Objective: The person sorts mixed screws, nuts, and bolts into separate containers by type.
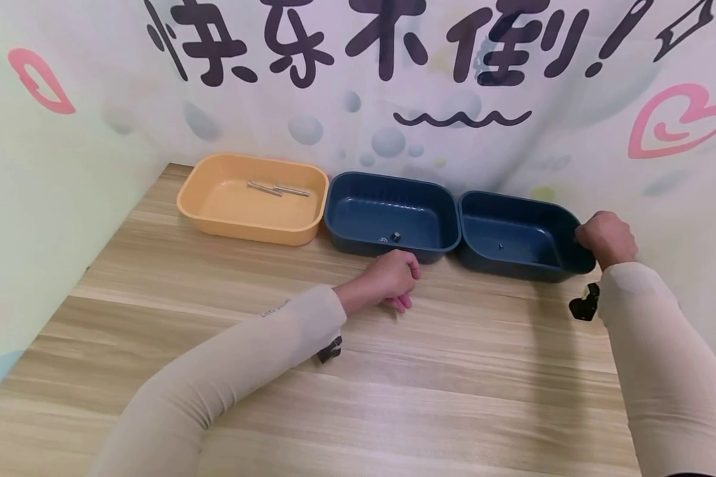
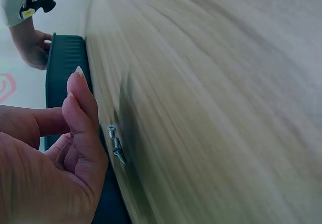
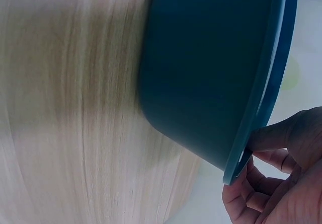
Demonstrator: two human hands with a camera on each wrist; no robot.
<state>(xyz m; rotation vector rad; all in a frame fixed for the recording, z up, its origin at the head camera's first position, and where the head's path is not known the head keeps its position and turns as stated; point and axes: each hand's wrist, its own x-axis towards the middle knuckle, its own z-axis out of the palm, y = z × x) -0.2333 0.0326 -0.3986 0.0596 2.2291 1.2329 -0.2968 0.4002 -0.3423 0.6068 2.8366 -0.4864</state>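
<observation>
My right hand pinches the right-end rim of the right dark blue bin; the right wrist view shows the thumb on one side of the rim and fingers beneath. In front of the middle blue bin, my left hand hovers low over the table, fingers loosely curled, with nothing visible between them. Small metal screws lie beside it in the left wrist view, hidden behind the hand from above. A small metal piece sits in the middle bin, a tiny one in the right bin.
To the left stands a yellow bin holding long metal bolts. The three bins form a row along the back edge of the wooden table, against a printed cloth.
</observation>
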